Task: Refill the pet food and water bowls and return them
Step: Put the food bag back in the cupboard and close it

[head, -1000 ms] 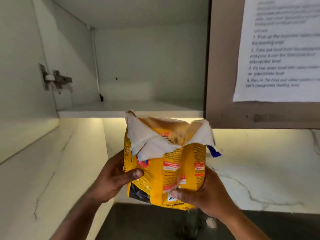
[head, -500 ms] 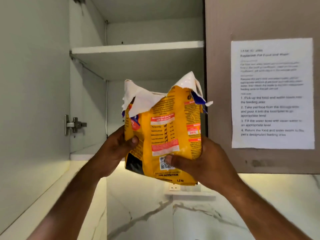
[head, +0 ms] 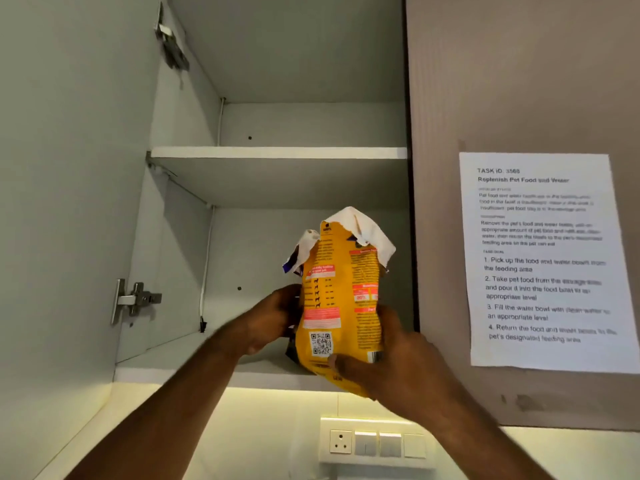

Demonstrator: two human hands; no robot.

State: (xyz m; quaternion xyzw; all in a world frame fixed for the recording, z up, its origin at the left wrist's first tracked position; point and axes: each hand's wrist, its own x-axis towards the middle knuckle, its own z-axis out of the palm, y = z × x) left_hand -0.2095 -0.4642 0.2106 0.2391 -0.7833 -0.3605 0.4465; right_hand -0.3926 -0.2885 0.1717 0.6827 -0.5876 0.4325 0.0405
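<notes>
cabinet (head: 277, 370): open, lower shelf bare at 9 o'clock of the bag
food bag (head: 341, 306): torn top, upright at the shelf's front edge, 5 o'clock corner
hands: left hand (head: 273, 318) and right hand (head: 391, 362) both grasping its sides
step: looks like stowing the bag; next, push it in; let go

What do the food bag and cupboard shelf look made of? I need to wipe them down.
The food bag looks like glossy printed plastic film with a white inner lining: it crinkles and its torn top flaps are ragged. The shelf looks like smooth matte white laminate board, judging by its flat, even edge.
</notes>
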